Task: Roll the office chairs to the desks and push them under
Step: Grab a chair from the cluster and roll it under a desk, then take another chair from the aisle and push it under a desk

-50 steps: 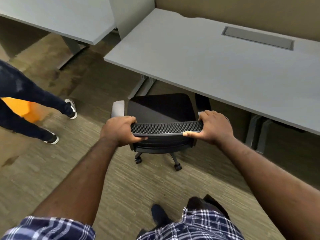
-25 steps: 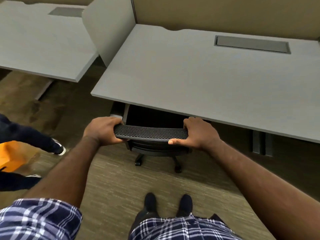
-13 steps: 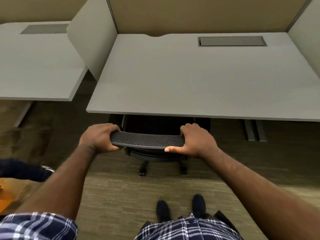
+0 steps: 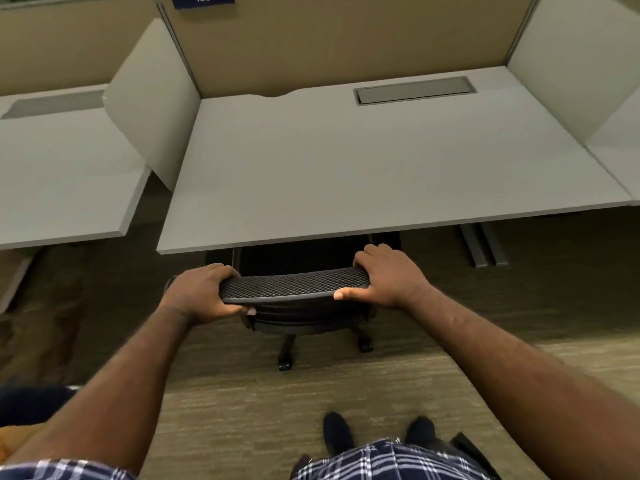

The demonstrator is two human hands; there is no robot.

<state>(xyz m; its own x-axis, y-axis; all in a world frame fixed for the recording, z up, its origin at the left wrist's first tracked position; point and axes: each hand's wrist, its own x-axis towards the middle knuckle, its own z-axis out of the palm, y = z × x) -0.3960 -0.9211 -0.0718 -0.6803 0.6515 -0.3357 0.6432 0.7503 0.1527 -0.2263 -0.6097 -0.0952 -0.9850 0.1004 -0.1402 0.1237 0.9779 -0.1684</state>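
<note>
I grip the chair (image 4: 294,289) by the top of its mesh back, one hand at each end, so the push runs straight and the castors do not swing it sideways. My left hand (image 4: 199,292) wraps the left end, fingers curled over the far edge and thumb tucked under the near one. My right hand (image 4: 384,277) holds the right end the same way, fingers over the top, thumb pressed flat along the near edge. Both are closed firmly on the backrest; neither carries anything else.

The chair sits at the near edge of the desk (image 4: 346,174), its seat already in shadow beneath the top, its back and two castors (image 4: 285,365) out on my side. By my reckoning the push is nearly finished.

The desk is a plain pale grey slab with a grey cable hatch (image 4: 414,90) at its far right. Tan partitions (image 4: 329,39) close the far side, and white dividers stand left and right. A second desk (image 4: 62,168) lies to the left. A small numbered sign (image 4: 202,0) hangs at the far wall. Underfoot is brown striped carpet (image 4: 242,410), with my dark shoes near.
</note>
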